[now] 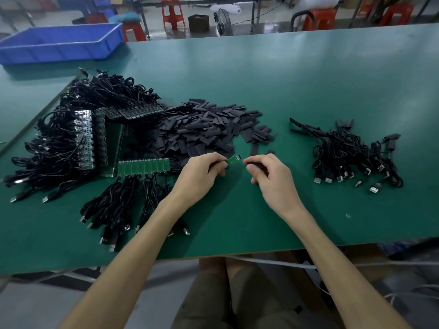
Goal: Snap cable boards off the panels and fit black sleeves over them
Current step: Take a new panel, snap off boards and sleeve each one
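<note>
At the centre of the frame your left hand point(204, 172) pinches 1 small green cable board point(234, 160), its free end pointing right, while your right hand point(268, 174) just beside it curls round a black sleeve point(255, 166), the 2 parts close but not yet joined. Left of your hands a green panel point(143, 166) lies on the table point(285, 79) with cables trailing toward you. The loose sleeve pile point(204, 129) sits above your hands, and a heap of sleeved cables point(351, 157) lies at the right.
</note>
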Demonstrator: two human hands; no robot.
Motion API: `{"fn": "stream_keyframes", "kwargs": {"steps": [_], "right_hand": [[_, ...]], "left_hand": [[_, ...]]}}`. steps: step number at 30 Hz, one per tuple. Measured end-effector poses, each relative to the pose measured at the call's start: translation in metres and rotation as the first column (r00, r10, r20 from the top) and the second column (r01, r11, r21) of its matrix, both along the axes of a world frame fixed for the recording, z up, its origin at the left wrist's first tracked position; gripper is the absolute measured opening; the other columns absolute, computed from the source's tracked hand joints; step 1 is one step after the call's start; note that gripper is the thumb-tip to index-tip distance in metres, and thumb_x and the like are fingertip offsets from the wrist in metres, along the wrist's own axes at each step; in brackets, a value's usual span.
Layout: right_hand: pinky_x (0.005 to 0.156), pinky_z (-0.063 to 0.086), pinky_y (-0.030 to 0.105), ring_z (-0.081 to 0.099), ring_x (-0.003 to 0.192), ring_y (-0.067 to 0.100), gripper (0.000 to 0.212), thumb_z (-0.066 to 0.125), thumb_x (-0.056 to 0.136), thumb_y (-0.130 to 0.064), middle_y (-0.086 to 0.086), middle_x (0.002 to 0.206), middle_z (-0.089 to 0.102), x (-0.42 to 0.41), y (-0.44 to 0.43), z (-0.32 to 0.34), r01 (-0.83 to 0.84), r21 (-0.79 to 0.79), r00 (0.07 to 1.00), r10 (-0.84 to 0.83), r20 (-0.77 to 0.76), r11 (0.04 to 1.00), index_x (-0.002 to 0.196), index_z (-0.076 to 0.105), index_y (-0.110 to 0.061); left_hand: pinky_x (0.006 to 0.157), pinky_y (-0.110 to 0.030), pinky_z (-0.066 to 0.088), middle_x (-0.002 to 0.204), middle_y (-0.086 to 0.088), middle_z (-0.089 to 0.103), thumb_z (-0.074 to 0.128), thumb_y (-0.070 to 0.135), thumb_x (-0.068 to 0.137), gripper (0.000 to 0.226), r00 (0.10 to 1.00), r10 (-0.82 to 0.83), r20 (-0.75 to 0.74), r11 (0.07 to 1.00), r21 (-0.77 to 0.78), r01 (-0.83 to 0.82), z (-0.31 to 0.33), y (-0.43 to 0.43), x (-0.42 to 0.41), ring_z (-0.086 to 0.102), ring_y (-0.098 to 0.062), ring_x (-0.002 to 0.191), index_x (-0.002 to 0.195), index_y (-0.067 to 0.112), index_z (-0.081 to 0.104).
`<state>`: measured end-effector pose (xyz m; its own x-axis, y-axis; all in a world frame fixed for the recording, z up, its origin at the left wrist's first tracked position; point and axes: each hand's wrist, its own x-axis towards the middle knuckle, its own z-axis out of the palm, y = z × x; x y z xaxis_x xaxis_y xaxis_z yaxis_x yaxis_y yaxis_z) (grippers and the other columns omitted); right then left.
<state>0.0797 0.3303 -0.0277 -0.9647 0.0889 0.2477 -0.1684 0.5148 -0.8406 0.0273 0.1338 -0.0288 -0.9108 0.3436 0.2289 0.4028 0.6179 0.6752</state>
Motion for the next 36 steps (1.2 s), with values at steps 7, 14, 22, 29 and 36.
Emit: {"fn": "stream_keyframes", "kwargs": {"steps": [7,14,22,29,36], "right_hand": [[0.062,0.047,0.011,0.064,0.062,0.000,0.019,0.065,0.098,-0.005,0.000,0.085,0.071,0.0017,0.0024,-0.0004,0.037,-0.122,0.999,-0.036,0.004,0.992,0.111,0.075,-0.014],[0.065,0.050,0.016,0.064,0.062,0.007,0.014,0.064,0.101,-0.012,-0.002,0.078,0.072,0.0015,0.0018,-0.0018,0.013,-0.127,1.000,-0.015,-0.015,0.992,0.105,0.076,-0.015],[0.069,0.054,0.017,0.069,0.064,0.009,0.024,0.069,0.096,-0.008,-0.002,0.075,0.077,0.0000,0.0041,-0.0030,0.012,-0.207,1.000,-0.006,0.029,0.978,0.120,0.072,-0.012],[0.067,0.054,0.018,0.071,0.064,0.012,0.021,0.070,0.095,-0.008,-0.003,0.073,0.077,0.0012,0.0046,-0.0037,0.007,-0.225,0.999,0.000,0.035,0.974,0.116,0.072,-0.013],[0.070,0.059,0.026,0.073,0.065,0.016,0.020,0.069,0.096,-0.006,-0.002,0.073,0.077,0.0035,0.0041,-0.0030,-0.030,-0.222,0.999,0.034,0.016,0.974,0.108,0.072,-0.021]], "left_hand": [[0.068,-0.008,0.042,0.082,0.017,0.071,0.059,0.018,0.103,0.015,1.000,-0.030,0.007,0.999,0.031,0.030,0.0013,-0.0009,0.0014,0.062,0.007,0.076,0.109,0.018,0.072],[0.058,-0.019,0.043,0.078,0.016,0.071,0.059,0.016,0.102,0.015,0.998,-0.069,0.013,0.998,0.006,0.069,0.0018,0.0004,0.0022,0.057,-0.003,0.063,0.106,0.020,0.074],[0.062,-0.013,0.040,0.078,0.015,0.070,0.059,0.016,0.102,0.015,0.997,-0.077,0.007,0.997,0.010,0.077,0.0003,0.0004,0.0018,0.059,0.003,0.068,0.105,0.017,0.073],[0.063,-0.013,0.041,0.078,0.016,0.070,0.059,0.015,0.102,0.015,0.997,-0.080,0.006,0.997,0.011,0.080,0.0010,0.0011,0.0026,0.058,0.004,0.067,0.105,0.017,0.073],[0.062,-0.010,0.039,0.079,0.014,0.071,0.059,0.013,0.102,0.015,0.996,-0.086,0.004,0.996,0.008,0.086,0.0020,0.0019,0.0050,0.058,0.006,0.066,0.107,0.014,0.073]]}}
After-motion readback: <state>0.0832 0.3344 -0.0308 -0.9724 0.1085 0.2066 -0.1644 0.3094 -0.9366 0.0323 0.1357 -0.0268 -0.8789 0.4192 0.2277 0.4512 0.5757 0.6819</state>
